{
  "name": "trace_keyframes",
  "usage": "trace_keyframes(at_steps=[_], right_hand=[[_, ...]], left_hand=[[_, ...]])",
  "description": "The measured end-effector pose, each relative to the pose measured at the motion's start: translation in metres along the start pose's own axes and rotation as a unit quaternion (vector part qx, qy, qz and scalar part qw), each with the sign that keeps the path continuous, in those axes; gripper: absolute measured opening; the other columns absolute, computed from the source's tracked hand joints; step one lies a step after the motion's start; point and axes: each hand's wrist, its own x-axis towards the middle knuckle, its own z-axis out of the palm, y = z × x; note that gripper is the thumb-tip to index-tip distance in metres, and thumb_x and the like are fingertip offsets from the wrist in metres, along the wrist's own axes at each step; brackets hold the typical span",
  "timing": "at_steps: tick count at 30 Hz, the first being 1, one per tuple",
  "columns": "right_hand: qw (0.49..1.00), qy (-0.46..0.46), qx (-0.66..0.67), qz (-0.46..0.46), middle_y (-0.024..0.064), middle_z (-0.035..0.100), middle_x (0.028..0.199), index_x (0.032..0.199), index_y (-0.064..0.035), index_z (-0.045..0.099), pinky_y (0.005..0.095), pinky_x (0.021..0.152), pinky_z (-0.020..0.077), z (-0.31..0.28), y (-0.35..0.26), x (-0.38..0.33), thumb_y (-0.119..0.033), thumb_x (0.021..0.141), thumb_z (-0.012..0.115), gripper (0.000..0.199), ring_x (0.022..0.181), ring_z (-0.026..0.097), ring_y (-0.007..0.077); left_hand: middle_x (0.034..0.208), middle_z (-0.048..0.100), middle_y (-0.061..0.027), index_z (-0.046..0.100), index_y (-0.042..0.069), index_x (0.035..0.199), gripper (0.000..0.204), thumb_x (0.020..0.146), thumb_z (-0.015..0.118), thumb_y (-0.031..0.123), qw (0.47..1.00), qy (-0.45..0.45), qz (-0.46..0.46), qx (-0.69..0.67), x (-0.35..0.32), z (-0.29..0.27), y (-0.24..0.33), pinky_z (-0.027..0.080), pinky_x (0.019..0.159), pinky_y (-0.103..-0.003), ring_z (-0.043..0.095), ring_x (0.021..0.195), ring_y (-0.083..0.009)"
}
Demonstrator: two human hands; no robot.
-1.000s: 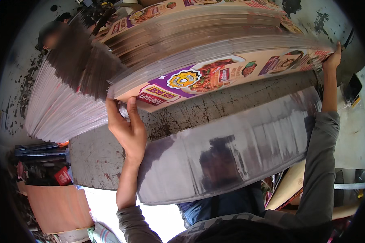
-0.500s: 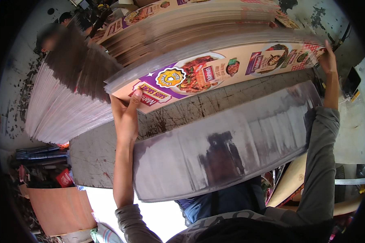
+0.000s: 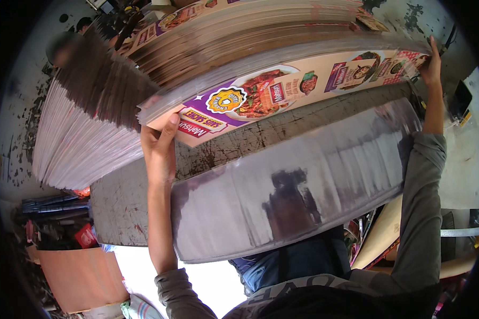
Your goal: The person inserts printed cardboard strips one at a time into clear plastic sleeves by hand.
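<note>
A long stack of printed sheets (image 3: 308,90), peach-coloured with pictures of food and glossy edges, stretches between my two hands. My left hand (image 3: 158,143) grips its left end, thumb on the printed face and the other fingers mostly hidden behind. At the right end, my right hand (image 3: 431,66) is closed round the corner, its fingertips partly hidden. Below the sheets, a long grey glossy sheet (image 3: 239,207) with dark smears lies along the near side of the worn table (image 3: 122,207), between my forearms.
Tall piles of similar printed sheets (image 3: 239,45) stand behind the held stack. A fanned pile of pale-edged sheets (image 3: 85,138) is at the left. A brown board (image 3: 80,279) lies at lower left beside clutter. Another person's head (image 3: 64,50) is at the far left.
The near edge of the held stack has risen slightly, and my right hand has moved up a little with it. My left hand has shifted slightly left, keeping its grip.
</note>
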Motion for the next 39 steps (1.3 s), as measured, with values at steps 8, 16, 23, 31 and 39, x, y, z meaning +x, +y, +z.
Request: trace_keyframes(at_steps=[8,16,23,31,39], right_hand=[[0.985,0.157,-0.049,-0.049,0.0035,0.055,0.059,0.115,-0.0055,0.057,0.0264,0.043,0.0389,0.028,0.011,-0.001,-0.034,0.086,0.056,0.041,0.042,0.049,0.0104],[0.993,0.111,-0.014,-0.037,0.0063,0.06,0.064,0.126,-0.0079,0.047,0.0261,0.046,0.0418,0.028,0.005,0.008,-0.042,0.084,0.055,0.055,0.046,0.054,0.0111],[0.972,0.137,-0.125,-0.144,0.0,0.04,0.045,0.124,-0.0091,0.05,0.0314,0.041,0.0364,0.049,0.013,-0.006,-0.045,0.085,0.053,0.053,0.035,0.038,0.0095],[0.979,0.144,-0.062,-0.127,0.002,0.045,0.049,0.132,-0.0114,0.041,0.0331,0.041,0.0373,0.07,0.001,-0.018,-0.044,0.088,0.048,0.055,0.039,0.041,0.0107],[0.989,0.086,-0.107,-0.053,0.0088,0.061,0.092,0.135,-0.0086,0.034,0.0313,0.069,0.0487,0.031,0.013,0.001,-0.044,0.089,0.047,0.059,0.076,0.059,0.0156]], left_hand=[[0.104,0.057,-0.0101,0.048,-0.003,0.11,0.037,0.085,0.061,0.021,0.997,0.043,0.046,0.046,-0.002,-0.007,-0.014,0.037,0.091,-0.032,0.052,0.098,-0.0155],[0.097,0.06,-0.0087,0.043,-0.001,0.115,0.041,0.083,0.064,0.014,0.999,-0.002,0.031,-0.012,0.005,-0.008,0.0,0.038,0.086,-0.026,0.054,0.093,-0.0131],[0.094,0.059,-0.0069,0.055,-0.004,0.102,0.031,0.085,0.061,0.021,0.992,0.058,0.041,0.105,0.004,-0.007,-0.009,0.039,0.083,-0.028,0.053,0.09,-0.0123],[0.096,0.056,-0.0038,0.047,0.004,0.111,0.031,0.087,0.058,0.02,0.998,0.038,0.053,0.02,0.009,-0.011,-0.006,0.036,0.084,-0.025,0.049,0.091,-0.0102],[0.09,0.054,0.0004,0.047,0.005,0.11,0.029,0.092,0.051,0.027,0.998,0.055,0.034,-0.002,0.008,-0.005,-0.005,0.035,0.084,-0.024,0.047,0.089,-0.0073]])
